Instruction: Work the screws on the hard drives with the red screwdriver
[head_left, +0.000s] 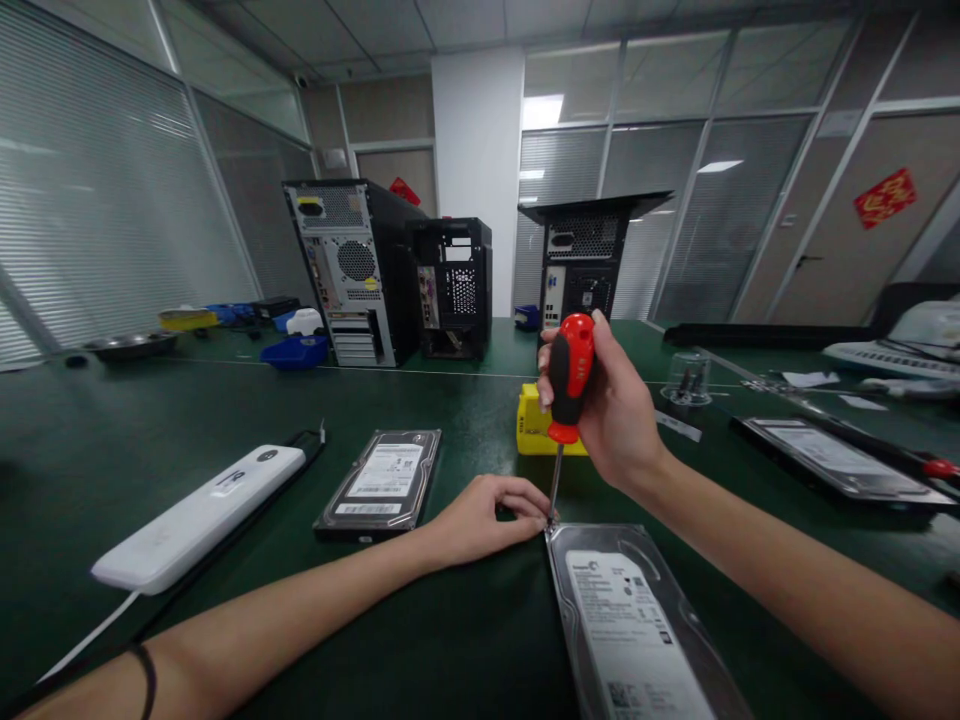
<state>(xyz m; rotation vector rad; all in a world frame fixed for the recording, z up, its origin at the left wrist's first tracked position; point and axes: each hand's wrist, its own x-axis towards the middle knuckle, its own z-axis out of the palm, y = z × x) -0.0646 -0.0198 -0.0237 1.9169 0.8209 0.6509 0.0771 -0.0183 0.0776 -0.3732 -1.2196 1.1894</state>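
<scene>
My right hand (616, 420) is wrapped round the red and black handle of a screwdriver (573, 375). The shaft points down, with its tip at the far left corner of a hard drive (637, 620) lying label up on the table. My left hand (499, 518) rests beside that corner, thumb and forefinger pinched at the tip. Whatever is between them is too small to make out. Behind the screwdriver stands a yellow box (531, 420), partly covered by my right hand. A second hard drive (386, 478) lies to the left of my left hand.
A white power strip (202, 515) lies on the left of the green table (270, 400). Computer cases (349, 270) stand at the back, near a blue tray (295, 352). To the right are a clear cup (688, 380) and another hard drive (840, 455).
</scene>
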